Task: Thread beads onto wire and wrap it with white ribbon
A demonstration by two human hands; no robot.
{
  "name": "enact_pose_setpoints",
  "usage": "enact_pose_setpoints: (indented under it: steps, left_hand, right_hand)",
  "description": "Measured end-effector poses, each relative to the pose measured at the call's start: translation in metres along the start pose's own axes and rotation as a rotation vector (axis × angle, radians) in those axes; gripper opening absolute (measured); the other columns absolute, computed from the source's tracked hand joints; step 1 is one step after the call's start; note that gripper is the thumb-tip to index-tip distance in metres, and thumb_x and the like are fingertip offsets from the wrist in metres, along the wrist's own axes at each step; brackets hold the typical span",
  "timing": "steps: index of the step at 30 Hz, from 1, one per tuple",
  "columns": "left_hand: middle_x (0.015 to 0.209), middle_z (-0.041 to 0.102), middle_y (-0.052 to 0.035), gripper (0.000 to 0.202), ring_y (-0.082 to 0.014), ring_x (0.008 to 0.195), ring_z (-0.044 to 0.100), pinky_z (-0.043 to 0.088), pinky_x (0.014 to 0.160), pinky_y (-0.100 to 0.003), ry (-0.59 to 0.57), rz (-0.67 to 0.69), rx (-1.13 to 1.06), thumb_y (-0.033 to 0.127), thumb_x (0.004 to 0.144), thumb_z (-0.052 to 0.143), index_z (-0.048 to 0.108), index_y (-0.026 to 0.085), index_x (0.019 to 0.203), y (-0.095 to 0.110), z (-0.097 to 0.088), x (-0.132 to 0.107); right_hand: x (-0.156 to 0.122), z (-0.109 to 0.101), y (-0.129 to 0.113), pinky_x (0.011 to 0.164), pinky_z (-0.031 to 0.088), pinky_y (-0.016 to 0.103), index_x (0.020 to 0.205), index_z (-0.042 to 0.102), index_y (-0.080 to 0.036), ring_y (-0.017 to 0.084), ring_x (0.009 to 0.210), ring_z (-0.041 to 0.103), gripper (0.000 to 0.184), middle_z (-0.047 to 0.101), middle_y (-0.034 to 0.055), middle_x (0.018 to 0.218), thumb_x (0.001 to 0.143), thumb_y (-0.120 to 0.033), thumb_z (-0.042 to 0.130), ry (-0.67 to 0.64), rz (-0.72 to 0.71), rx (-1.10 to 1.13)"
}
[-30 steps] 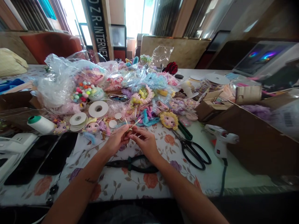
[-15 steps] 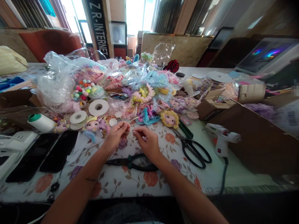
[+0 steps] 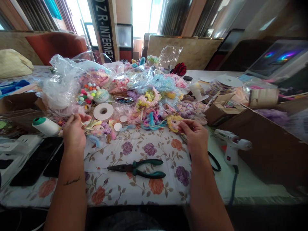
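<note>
My left hand (image 3: 74, 132) is out to the left with its fingers pinched on the end of a thin pale ribbon (image 3: 134, 125). My right hand (image 3: 194, 136) is out to the right, pinched on the ribbon's other end. The ribbon runs taut between them just above the floral tablecloth (image 3: 144, 189), in front of a pile of small doll heads and frilly trims (image 3: 154, 96). Green-handled pliers (image 3: 138, 168) lie on the cloth between my forearms.
A white ribbon spool (image 3: 103, 111) and a green-capped thread cone (image 3: 45, 125) sit left of centre. Black scissors (image 3: 214, 160) and a white glue gun (image 3: 232, 146) lie on the right beside cardboard boxes (image 3: 269, 141). Dark phones (image 3: 36, 163) rest at left. Clear plastic bags (image 3: 62, 83) are heaped behind.
My hands were together at the centre. They have moved far apart, left hand to the left and right hand to the right, drawing the ribbon out between them.
</note>
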State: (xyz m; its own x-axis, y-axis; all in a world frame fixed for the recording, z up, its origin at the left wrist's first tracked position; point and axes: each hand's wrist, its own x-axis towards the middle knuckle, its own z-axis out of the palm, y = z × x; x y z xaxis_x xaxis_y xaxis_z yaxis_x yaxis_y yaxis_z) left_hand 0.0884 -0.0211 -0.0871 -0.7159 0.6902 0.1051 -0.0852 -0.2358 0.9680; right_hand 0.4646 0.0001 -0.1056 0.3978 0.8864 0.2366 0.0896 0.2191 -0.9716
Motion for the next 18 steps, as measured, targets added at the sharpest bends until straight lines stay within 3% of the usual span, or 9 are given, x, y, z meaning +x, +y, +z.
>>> enact_pose_setpoints:
  steps: [5,8,11,14,16,18]
  left_hand:
    - [0.052,0.042,0.0058,0.016,-0.0084,0.048,0.044,0.038,0.054,-0.022,0.091,-0.101,-0.181,0.008,0.083,0.040,0.042,0.016,0.070,0.005,-0.014,0.012]
    - [0.048,0.028,0.0088,0.017,-0.0059,0.040,0.023,0.022,0.042,-0.018,0.143,-0.069,-0.217,0.004,0.082,0.037,0.040,0.016,0.070,0.012,-0.020,0.012]
    - [0.050,0.022,0.0087,0.024,-0.0079,0.041,0.014,0.010,0.038,-0.020,0.391,0.214,-0.219,0.006,0.089,0.025,0.037,0.018,0.073,0.023,-0.026,0.011]
    - [0.052,0.020,0.0088,0.032,-0.0083,0.043,0.015,0.012,0.039,-0.020,0.637,0.492,-0.171,0.008,0.094,0.013,0.035,0.019,0.074,0.032,-0.033,0.013]
    - [0.051,0.019,0.0091,0.033,-0.0081,0.043,0.015,0.014,0.038,-0.019,0.667,0.507,-0.143,0.006,0.093,0.011,0.035,0.018,0.074,0.034,-0.038,0.016]
    - [0.049,0.020,0.0089,0.031,-0.0086,0.042,0.016,0.013,0.037,-0.020,0.609,0.482,-0.076,0.004,0.091,0.014,0.036,0.018,0.074,0.032,-0.039,0.018]
  right_hand:
    - [0.014,-0.028,0.011,0.057,0.048,0.032,0.079,0.063,-0.016,0.017,0.054,0.057,0.021,0.063,0.0043,0.065,0.074,-0.036,0.061,0.135,-0.174,-0.503]
    - [0.014,-0.031,0.011,0.062,0.048,0.035,0.075,0.063,-0.017,0.018,0.057,0.058,0.018,0.063,0.0052,0.064,0.075,-0.034,0.058,0.094,-0.218,-0.680]
    - [0.013,-0.027,0.007,0.057,0.048,0.032,0.079,0.063,-0.017,0.018,0.055,0.058,0.021,0.062,0.0042,0.064,0.074,-0.036,0.060,0.107,-0.192,-0.474]
    - [0.015,-0.026,0.006,0.053,0.049,0.031,0.079,0.062,-0.016,0.016,0.052,0.057,0.024,0.060,0.0032,0.064,0.073,-0.039,0.064,0.261,-0.200,-0.312]
    - [0.018,-0.028,0.008,0.052,0.049,0.031,0.078,0.061,-0.016,0.015,0.051,0.056,0.024,0.059,0.0018,0.064,0.071,-0.039,0.066,0.362,-0.204,-0.232]
    - [0.018,-0.028,0.008,0.052,0.049,0.028,0.079,0.061,-0.017,0.013,0.051,0.055,0.024,0.059,0.0002,0.064,0.070,-0.038,0.067,0.371,-0.195,-0.128]
